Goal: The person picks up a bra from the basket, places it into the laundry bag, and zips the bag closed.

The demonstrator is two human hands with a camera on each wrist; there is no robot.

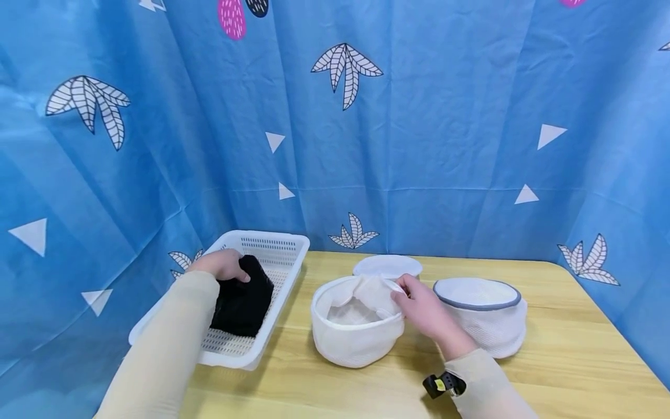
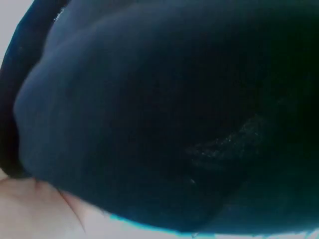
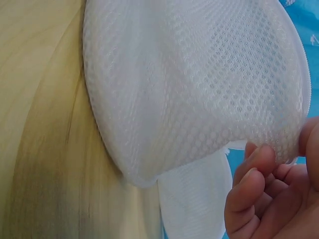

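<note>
My left hand (image 1: 224, 265) grips a piece of black cloth (image 1: 242, 305) that lies in a white plastic basket (image 1: 300, 256). Dark fabric (image 2: 149, 109) fills most of the left wrist view, so its exact kind cannot be told. On the table's middle stands a round white mesh laundry bag (image 1: 356, 343), its top open. My right hand (image 1: 424, 305) pinches the right side of this bag's rim between thumb and fingers. In the right wrist view, the honeycomb mesh (image 3: 189, 99) is stretched towards the pinching fingers (image 3: 254, 174).
Right of the open bag stands another mesh bag (image 1: 484, 323) with grey-blue trim and its lid on top. A white round lid or bag top (image 1: 388, 265) shows behind. A blue patterned curtain (image 1: 445, 145) hangs around the wooden table (image 1: 570, 337).
</note>
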